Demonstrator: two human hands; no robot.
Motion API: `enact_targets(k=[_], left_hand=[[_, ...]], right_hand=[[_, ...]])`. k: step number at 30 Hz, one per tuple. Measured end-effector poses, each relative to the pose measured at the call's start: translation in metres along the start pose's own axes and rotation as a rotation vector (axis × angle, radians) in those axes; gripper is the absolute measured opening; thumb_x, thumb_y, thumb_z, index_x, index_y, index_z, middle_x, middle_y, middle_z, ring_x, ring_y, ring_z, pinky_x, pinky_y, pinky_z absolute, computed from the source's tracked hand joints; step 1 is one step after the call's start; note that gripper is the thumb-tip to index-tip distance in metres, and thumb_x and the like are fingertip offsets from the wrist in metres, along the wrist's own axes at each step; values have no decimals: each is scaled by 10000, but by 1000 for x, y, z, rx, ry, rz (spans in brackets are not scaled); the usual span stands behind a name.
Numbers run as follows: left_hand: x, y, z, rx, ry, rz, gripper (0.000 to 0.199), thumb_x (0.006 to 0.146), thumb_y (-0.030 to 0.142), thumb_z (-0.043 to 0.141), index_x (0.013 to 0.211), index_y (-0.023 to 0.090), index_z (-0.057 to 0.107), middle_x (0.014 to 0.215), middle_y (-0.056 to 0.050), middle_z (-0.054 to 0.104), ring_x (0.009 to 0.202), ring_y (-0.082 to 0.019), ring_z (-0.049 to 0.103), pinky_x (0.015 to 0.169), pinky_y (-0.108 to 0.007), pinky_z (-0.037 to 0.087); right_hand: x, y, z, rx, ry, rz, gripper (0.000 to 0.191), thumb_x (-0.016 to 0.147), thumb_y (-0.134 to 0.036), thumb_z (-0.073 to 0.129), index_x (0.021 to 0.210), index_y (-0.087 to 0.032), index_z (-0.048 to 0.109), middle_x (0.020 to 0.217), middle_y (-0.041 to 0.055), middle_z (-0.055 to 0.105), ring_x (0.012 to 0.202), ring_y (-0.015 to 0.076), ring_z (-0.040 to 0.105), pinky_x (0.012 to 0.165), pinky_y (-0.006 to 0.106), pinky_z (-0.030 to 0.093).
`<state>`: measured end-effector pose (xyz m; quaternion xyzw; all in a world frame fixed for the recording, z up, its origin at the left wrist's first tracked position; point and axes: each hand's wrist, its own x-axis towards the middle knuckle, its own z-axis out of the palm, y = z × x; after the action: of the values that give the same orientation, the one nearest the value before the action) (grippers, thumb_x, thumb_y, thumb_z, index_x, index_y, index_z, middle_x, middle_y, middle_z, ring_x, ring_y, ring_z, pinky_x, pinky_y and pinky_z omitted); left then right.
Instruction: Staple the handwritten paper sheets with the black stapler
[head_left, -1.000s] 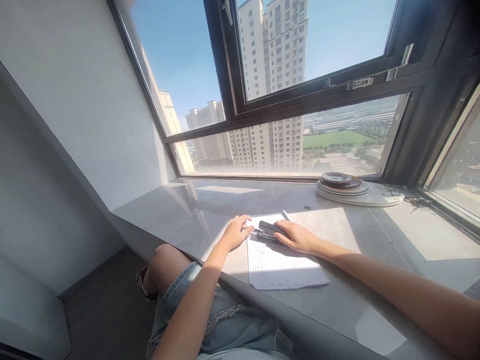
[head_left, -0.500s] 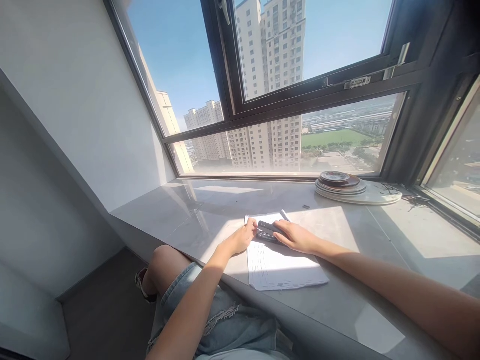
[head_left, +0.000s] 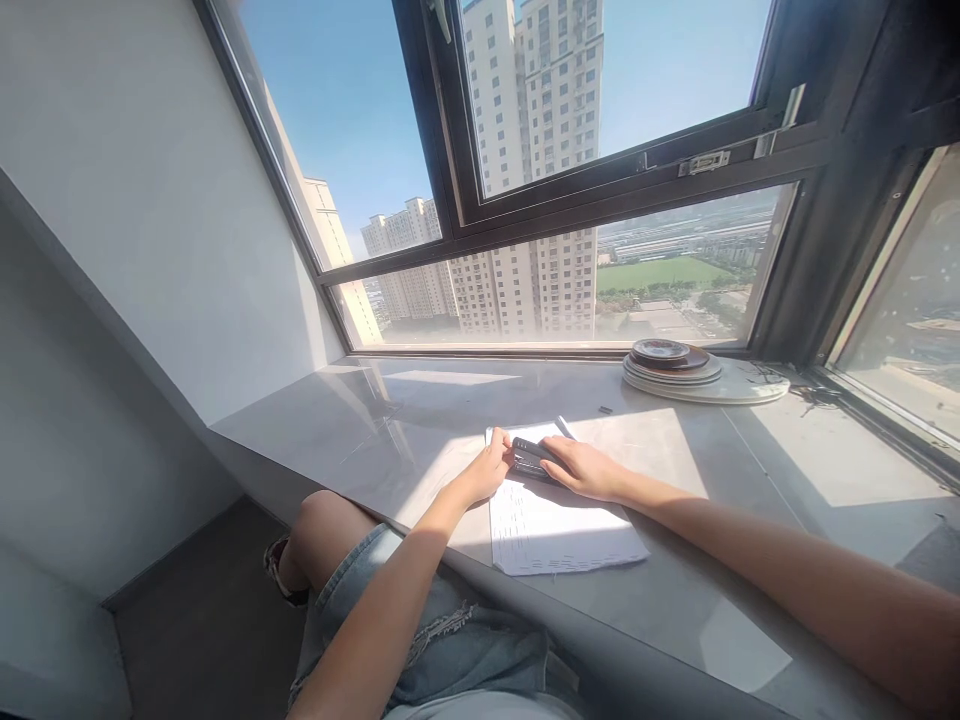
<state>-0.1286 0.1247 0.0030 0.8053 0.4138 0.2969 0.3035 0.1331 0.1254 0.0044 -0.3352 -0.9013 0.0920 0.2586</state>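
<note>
Landmark: paper [head_left: 562, 535]. Counting left to right. One left hand [head_left: 486, 474] is resting at the paper's far left edge, fingers bent and bunched beside the stapler's [head_left: 529, 458] left end; cannot tell whether they are holding anything. One batch of paper is lying flat, short dark marks running down its left side and along its near edge; sheets not countable. One stapler is sitting over the paper's far part. One right hand [head_left: 589, 470] is curling closed over the stapler's right end, keeping hold of it. One small dark strip [head_left: 605, 409] is lying beyond the paper, apart from it. One plate pile [head_left: 675, 378] is standing beyond the paper, well to its right. Stapler: black, slim, pale marks showing on top, right end being hidden by fingers.
</note>
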Motion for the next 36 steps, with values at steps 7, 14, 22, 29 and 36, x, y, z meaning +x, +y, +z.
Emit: enact_targets(k=[7, 14, 22, 29, 36], left_hand=[[-5, 3, -4, 282, 118, -36, 178, 1049, 173, 397, 1128, 237, 542, 994, -45, 632, 949, -228, 605, 915, -374, 497], [-9, -5, -9, 514, 108, -52, 462, 1003, 132, 460, 1387, 302, 652, 1484, -82, 604, 1382, -312, 519, 1210, -534, 371], [-7, -28, -15, 396, 266, -138, 508, 918, 37, 425, 1242, 239, 760, 1400, -88, 706, 1360, -272, 582, 1222, -465, 407], [-24, -17, -41, 372, 465, -253, 371, 909, 50, 463, 1071, 227, 746, 1258, -102, 723, 1228, -288, 628, 1086, -444, 501], [-18, 36, 31, 353, 157, -25, 348, 1049, 296, 513, 1319, 262, 730, 1579, -122, 569, 1502, -353, 461, 1289, -553, 307]], right_hand=[[0, -2, -4, 36, 13, -17, 249, 1066, -460, 481, 1037, -223, 553, 931, 71, 673, 803, 219, 633, 726, 335, 448], [-1, -2, -6, 55, 31, -37, 235, 1047, -452, 512, 1093, -227, 568, 989, 88, 685, 846, 244, 645, 750, 370, 490], [-1, 12, -6, -32, 329, 88, 280, 1016, -286, 502, 1271, -235, 607, 1138, 137, 715, 1046, 323, 641, 921, 489, 491], [1, 34, 1, -72, 465, 354, 269, 962, -224, 498, 1182, -226, 652, 1155, 138, 729, 1086, 357, 612, 929, 514, 446], [1, 30, 8, -172, 393, 310, 349, 955, -294, 540, 1290, -229, 614, 1181, 137, 715, 1084, 340, 616, 876, 446, 425]])
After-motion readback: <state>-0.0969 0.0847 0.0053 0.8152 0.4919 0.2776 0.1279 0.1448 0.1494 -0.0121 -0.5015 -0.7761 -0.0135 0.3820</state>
